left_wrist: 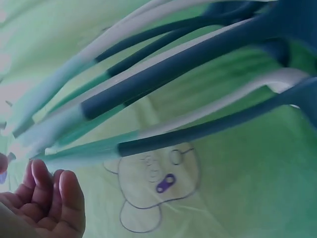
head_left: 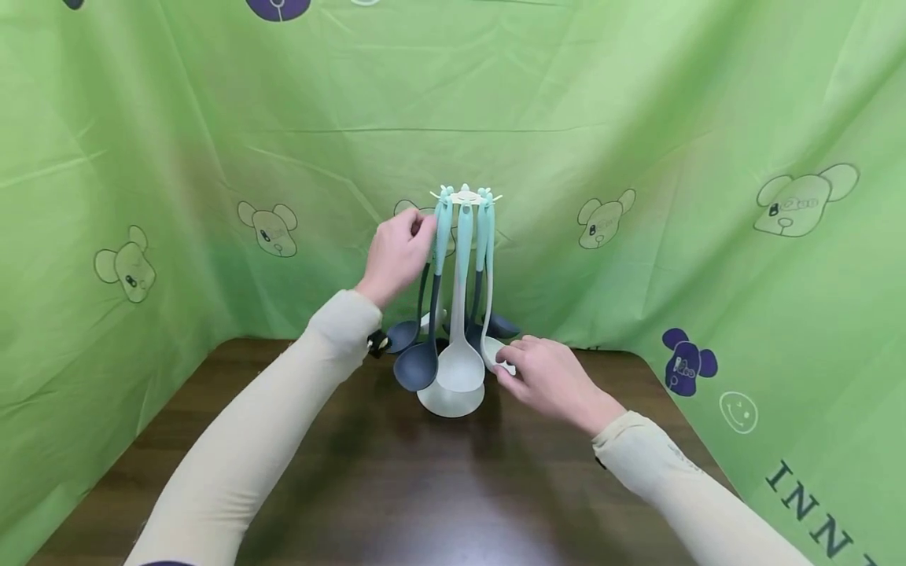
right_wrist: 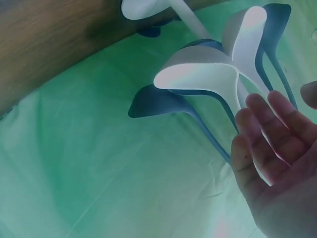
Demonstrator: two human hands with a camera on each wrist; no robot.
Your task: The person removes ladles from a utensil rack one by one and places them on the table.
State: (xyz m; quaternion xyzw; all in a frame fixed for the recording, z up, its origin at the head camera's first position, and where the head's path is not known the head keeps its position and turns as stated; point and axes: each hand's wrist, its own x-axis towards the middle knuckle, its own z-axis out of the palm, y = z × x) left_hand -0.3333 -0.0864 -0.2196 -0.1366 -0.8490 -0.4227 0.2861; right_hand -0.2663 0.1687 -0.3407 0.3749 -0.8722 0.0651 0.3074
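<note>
Several ladles with mint handles hang around a white stand (head_left: 451,402). At the front are a white ladle (head_left: 462,368) and a navy ladle (head_left: 416,367). My left hand (head_left: 399,253) is raised beside the handle tops on the left. In the left wrist view, its loosely bent fingers (left_wrist: 72,196) are close to a handle end (left_wrist: 47,159), and the thumb is apart from them. Low on the right, my right hand (head_left: 548,380) is beside another white ladle (head_left: 495,354). Its fingers (right_wrist: 257,141) are extended near the ladle necks; contact is unclear.
The stand is on a dark wooden table (head_left: 425,503) near its back edge. A green printed cloth (head_left: 531,94) surrounds the table at the back and sides. More navy ladles, including one at the rear right (head_left: 503,327), hang behind the front ones.
</note>
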